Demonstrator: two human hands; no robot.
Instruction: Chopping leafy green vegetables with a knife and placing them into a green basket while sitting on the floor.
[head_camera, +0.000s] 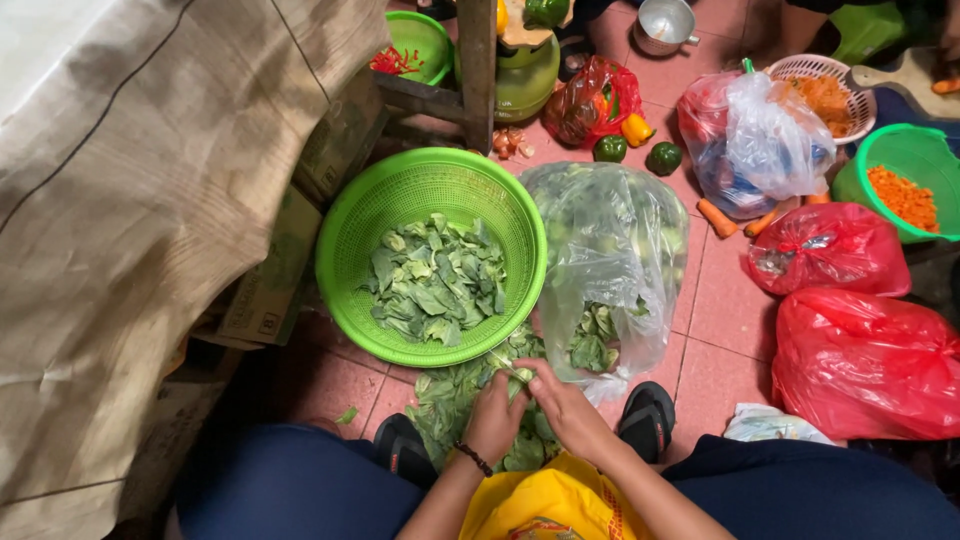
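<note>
Our left hand (495, 418) and right hand (570, 408) pinch one green leaf (508, 368) at the green basket's (345, 270) five o'clock rim; fingertips hide its stem, and the leaf pile (445, 400) below blurs together.

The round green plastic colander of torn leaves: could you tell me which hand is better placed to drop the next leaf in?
Probably the left hand: it is on the side of the round green plastic colander, while the right hand sits below the clear plastic bag of greens.
</note>
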